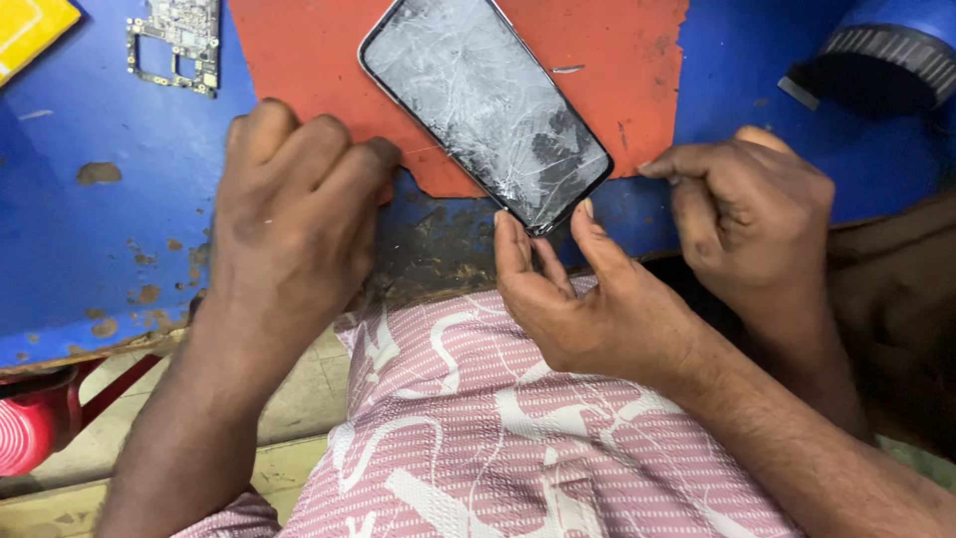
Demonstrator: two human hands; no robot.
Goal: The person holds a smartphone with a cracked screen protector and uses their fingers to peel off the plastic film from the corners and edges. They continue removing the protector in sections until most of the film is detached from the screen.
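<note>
My left hand [289, 199] is curled into a loose fist with nothing showing in it. Its knuckles rest on the blue worn desk [90, 239] at the edge of the red rubber mat [299, 50], just left of the black smartphone with the shattered screen [483, 105]. The phone lies tilted on that mat. My right hand [588, 299], palm up, pinches the phone's near corner between thumb and fingers. Another person's curled hand [752, 214] sits right of the phone. A bare green circuit board [174, 45] lies far left of it.
</note>
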